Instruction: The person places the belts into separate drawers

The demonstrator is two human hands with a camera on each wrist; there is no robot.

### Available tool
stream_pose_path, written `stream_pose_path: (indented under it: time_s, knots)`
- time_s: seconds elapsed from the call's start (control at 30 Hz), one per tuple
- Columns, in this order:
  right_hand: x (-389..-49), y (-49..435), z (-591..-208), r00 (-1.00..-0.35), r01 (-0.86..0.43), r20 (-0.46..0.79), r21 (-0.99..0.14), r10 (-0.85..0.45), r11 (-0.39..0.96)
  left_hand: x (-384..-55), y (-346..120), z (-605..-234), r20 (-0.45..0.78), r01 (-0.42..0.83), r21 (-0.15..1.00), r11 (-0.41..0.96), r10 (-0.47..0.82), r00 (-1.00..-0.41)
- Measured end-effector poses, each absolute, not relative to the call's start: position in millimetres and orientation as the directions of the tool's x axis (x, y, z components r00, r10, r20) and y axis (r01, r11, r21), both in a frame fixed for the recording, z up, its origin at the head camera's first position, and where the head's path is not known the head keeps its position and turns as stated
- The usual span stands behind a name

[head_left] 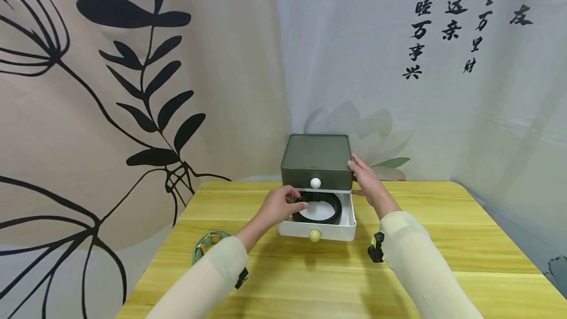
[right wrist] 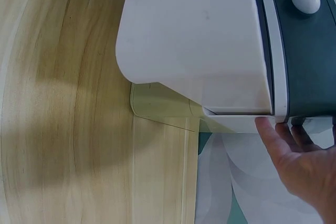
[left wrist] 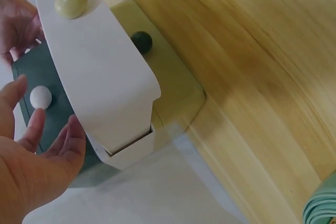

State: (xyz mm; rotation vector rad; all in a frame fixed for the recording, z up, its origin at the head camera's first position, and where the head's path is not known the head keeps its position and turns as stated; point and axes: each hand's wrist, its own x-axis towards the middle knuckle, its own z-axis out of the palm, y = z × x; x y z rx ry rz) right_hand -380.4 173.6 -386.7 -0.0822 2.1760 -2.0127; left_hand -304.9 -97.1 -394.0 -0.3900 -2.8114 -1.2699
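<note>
A small drawer box has a dark green upper drawer with a white knob. The white drawer under it is pulled out and holds a coiled black belt. My left hand hovers at the drawer's left side, thumb and fingers apart beside the belt's end; whether they touch it is hard to tell. Spread fingers of the left hand show in the left wrist view. My right hand rests against the box's right side. The right wrist view shows its fingertips along that side.
A rolled green belt lies on the wooden table to the left. Below the white drawer is a yellowish drawer with a dark green knob. A printed curtain hangs behind the table.
</note>
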Motion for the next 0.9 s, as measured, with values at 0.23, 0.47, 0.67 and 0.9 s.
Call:
stream_pose_path:
  time_s: [0.23,0.47,0.67,0.9]
  knots:
    - [-378.9,173.6,-387.0,-0.983,0.081,-0.093,-0.994,-0.159,0.079,-298.8,-98.4,-391.3,0.142,0.244,0.756,0.607,0.211,-0.967]
    - [-378.9,174.6,-386.7,-0.984,0.081,-0.094,-0.993,-0.154,0.084,-294.9,-98.7,-388.7,0.161,0.258,0.773,0.58,0.213,-0.964]
    - [-381.1,174.9,-386.8,-0.984,0.083,-0.094,-0.993,-0.151,0.081,-290.8,-98.3,-387.5,0.173,0.26,0.786,0.561,0.203,-0.964]
    - [-383.2,175.0,-387.4,-0.984,0.079,-0.092,-0.993,-0.154,0.086,-284.6,-99.0,-389.4,0.2,0.262,0.796,0.546,0.173,-0.965]
